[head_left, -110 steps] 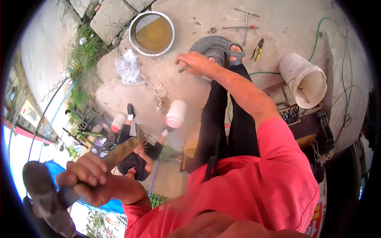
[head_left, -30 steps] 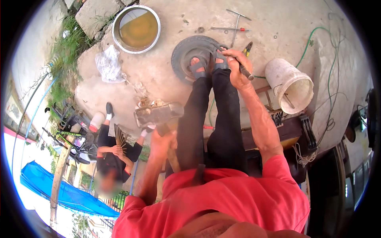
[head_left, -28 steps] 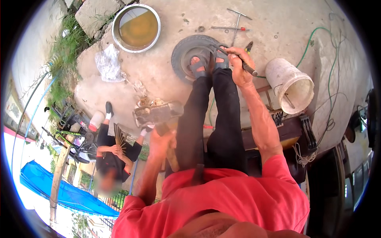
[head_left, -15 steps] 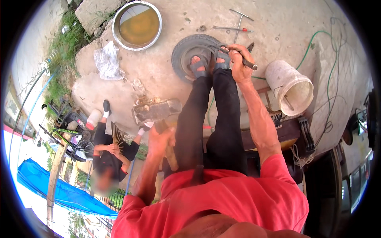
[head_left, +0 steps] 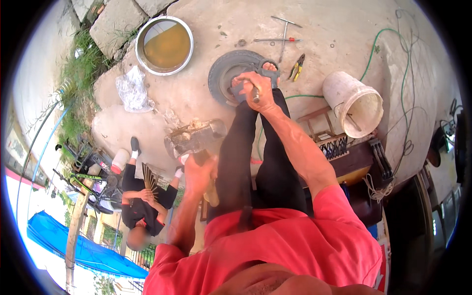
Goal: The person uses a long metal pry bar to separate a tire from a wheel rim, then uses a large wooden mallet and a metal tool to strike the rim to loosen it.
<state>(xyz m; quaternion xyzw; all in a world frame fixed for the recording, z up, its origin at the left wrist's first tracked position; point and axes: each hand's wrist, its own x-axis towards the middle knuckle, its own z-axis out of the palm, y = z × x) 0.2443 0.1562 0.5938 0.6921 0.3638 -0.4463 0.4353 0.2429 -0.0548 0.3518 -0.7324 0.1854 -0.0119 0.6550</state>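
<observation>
My left hand (head_left: 197,173) is closed around the wooden handle of a mallet (head_left: 199,140), whose thick, worn head points away from me beside my left leg. In my right hand (head_left: 261,90) is a metal bar (head_left: 255,95), its rounded end pointing up. The bar's far end is hidden behind my hand. That hand is over a small wheel with a black tyre (head_left: 215,73) lying flat on the ground. My sandalled feet (head_left: 268,73) are on the wheel. Pliers with yellow handles (head_left: 297,69) lie to its right.
A metal basin of murky water (head_left: 191,46) stands far left, near a clear plastic bag (head_left: 132,91). A T-handled wrench (head_left: 284,37) lies beyond the wheel. At right are a white bucket (head_left: 339,93) and a green hose (head_left: 366,71). A person (head_left: 140,211) sits left, holding a fan.
My right hand has moved left and nearer, turning the bar from sideways to upright over the wheel. The pliers now show fully. My left hand keeps its hold on the mallet.
</observation>
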